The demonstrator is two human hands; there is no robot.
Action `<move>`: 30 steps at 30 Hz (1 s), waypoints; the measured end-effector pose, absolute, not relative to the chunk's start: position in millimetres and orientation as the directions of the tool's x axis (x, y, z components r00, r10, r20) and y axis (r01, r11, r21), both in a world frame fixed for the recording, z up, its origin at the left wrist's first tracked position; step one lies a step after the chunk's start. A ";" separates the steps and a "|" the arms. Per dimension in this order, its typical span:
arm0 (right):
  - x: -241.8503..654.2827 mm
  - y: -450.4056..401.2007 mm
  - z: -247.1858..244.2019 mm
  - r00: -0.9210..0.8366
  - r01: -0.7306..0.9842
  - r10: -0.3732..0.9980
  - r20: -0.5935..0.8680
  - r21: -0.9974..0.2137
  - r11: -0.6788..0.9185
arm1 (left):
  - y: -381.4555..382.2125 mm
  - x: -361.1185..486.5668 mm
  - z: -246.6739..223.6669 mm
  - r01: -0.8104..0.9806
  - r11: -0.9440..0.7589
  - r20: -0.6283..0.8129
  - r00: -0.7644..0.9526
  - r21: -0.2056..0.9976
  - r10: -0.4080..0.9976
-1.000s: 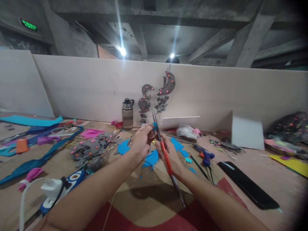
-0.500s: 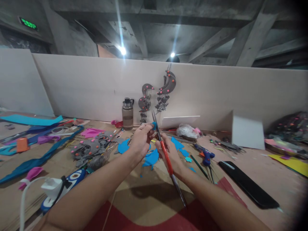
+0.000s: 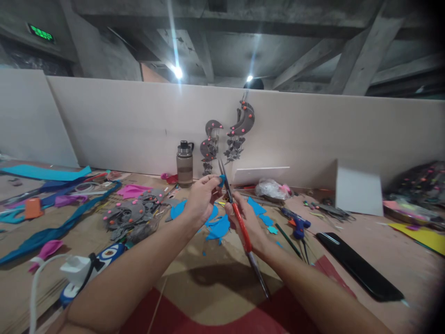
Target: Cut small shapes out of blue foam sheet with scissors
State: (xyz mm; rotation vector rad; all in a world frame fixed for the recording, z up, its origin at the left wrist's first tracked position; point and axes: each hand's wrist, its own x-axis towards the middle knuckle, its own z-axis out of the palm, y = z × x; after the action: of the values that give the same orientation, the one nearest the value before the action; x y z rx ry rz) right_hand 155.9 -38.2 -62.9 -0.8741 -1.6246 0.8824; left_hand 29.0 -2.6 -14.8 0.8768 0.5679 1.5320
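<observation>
The right hand is gripping red scissors, fingers clamped around the handles, blades pointing up. Just left of it, the left hand is pinching a blue scrap against the blades.

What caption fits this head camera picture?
Left hand pinches a small blue piece at the red-handled scissors gripped by the right hand.
</observation>
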 end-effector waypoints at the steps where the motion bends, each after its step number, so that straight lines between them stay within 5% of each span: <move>1: 156.1 -38.3 -63.1 -0.191 0.103 0.883 0.429 -0.886 0.453 | -2.6 28.7 -14.7 -0.605 -0.161 0.207 0.006 0.780 0.978; 30: 158.6 -40.4 -57.0 -0.332 -0.014 0.853 0.402 -0.906 0.422 | 2.4 9.0 0.6 -0.509 -0.099 0.219 0.181 0.855 0.959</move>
State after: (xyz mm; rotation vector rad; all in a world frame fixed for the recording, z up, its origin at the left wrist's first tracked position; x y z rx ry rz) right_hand 158.6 -40.4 -57.0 -0.7428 -1.6658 1.0735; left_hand 9.0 2.4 0.6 1.0330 0.5741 1.3532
